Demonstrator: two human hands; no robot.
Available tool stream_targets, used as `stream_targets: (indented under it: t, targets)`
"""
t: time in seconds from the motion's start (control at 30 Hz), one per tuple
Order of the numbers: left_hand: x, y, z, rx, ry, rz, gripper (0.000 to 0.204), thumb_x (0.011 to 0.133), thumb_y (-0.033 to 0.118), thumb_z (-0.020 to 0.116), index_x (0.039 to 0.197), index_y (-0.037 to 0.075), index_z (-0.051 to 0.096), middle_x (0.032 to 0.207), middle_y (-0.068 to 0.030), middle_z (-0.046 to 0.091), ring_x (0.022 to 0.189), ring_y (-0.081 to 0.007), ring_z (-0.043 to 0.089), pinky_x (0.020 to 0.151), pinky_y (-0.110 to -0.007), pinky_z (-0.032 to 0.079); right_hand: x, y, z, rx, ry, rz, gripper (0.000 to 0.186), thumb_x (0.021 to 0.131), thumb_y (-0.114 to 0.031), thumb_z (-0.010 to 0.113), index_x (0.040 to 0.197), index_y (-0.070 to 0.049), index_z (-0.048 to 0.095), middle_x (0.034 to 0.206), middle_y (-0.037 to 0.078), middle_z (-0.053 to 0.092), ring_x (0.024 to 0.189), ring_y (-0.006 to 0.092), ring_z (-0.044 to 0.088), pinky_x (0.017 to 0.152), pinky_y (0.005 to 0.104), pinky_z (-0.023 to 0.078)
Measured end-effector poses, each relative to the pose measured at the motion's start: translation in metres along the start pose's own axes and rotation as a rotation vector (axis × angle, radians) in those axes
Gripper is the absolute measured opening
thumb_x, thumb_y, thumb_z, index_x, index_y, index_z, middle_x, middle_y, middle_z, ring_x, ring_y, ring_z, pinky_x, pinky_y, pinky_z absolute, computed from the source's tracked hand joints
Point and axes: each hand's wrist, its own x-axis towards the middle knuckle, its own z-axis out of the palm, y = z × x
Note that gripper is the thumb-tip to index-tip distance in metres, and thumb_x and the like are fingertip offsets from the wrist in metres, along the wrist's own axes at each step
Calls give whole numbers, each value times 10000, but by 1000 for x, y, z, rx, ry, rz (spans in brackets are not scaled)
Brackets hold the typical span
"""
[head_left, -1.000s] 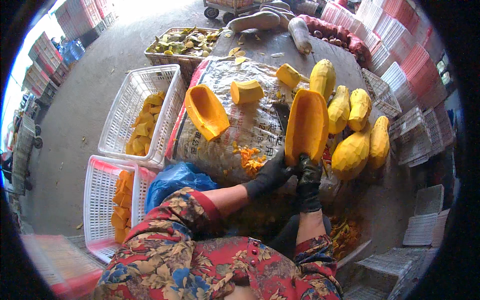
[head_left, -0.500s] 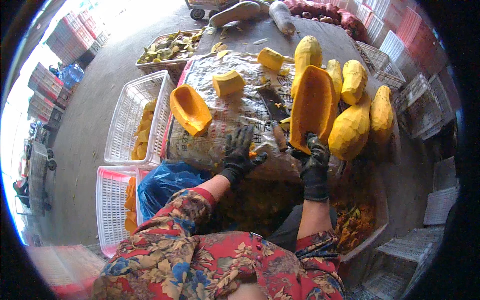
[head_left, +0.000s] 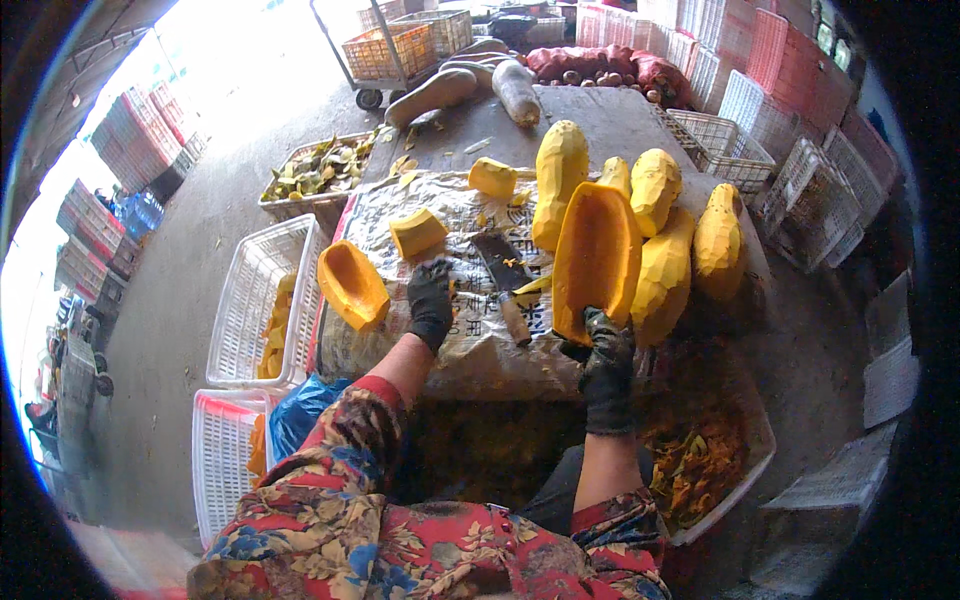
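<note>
My gloved right hand (head_left: 608,355) grips the lower end of a long, peeled, hollowed pumpkin half (head_left: 598,255), its scooped side facing me. My gloved left hand (head_left: 432,305) lies over the sacking with its fingers stretched forward and nothing visible in them. It is nearest to a cut pumpkin chunk (head_left: 417,233) and to another hollowed pumpkin half (head_left: 352,287) on its left. Between the hands lies a cleaver (head_left: 500,264) with a wooden handle (head_left: 515,320). A second pumpkin chunk (head_left: 492,177) sits farther back. Several whole peeled pumpkins (head_left: 562,185) stand at the right.
White crates (head_left: 262,300) with orange pieces stand left of the table. Behind them is a crate of peelings (head_left: 318,170). A tub of orange scraps (head_left: 700,460) sits at lower right. Unpeeled long gourds (head_left: 515,92) and red net sacks (head_left: 600,65) lie at the back.
The view has tilted up, showing more of the background. My left hand has moved forward and left toward the chunk, its fingers less spread. My right hand keeps hold of the pumpkin half.
</note>
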Motion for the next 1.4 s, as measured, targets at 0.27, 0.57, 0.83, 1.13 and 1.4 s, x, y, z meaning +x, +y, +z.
stream_targets:
  t: [0.27, 0.57, 0.83, 1.13, 1.4]
  targets:
    - [68, 296, -76, -1202, -63, 187, 224, 918, 95, 529, 1130, 62, 593, 1082, -80, 614, 966, -198, 597, 836, -321, 483, -11, 32, -11, 1, -113, -41, 397, 893, -142, 599, 1252, -9, 493, 1114, 99, 605, 936, 213, 630, 681, 357, 580]
    - [-9, 294, -86, -866, -456, 701, 503, 839, 149, 575, 1325, 71, 475, 1379, -165, 457, 1268, -348, 438, 1040, -435, 380, -11, 57, 5, 28, -351, 120, 388, 892, -152, 600, 1237, -6, 500, 1092, 90, 619, 934, 213, 631, 736, 354, 558]
    - [-35, 11, -58, -763, -126, -396, 361, 953, 279, 556, 1191, 7, 542, 1031, -93, 631, 936, -227, 591, 839, -364, 484, -28, 67, 61, 136, -509, 285, 392, 900, -160, 590, 1245, 2, 498, 1085, 88, 630, 952, 219, 627, 832, 341, 527]
    - [-61, -9, -74, -1556, -252, -879, 296, 898, 113, 597, 1166, -3, 550, 1054, -90, 642, 941, -209, 632, 792, -346, 534, -22, 155, 77, -212, -635, 215, 326, 877, -176, 636, 1147, -2, 584, 1029, 56, 644, 881, 160, 622, 753, 266, 496]
    - [-52, -29, -91, -1171, -309, -863, 359, 844, 56, 602, 1190, -7, 534, 1053, -97, 637, 946, -242, 626, 825, -354, 522, 16, 76, 68, -371, -370, -180, 319, 946, -162, 525, 1230, -17, 519, 984, 81, 621, 896, 193, 610, 772, 289, 510]
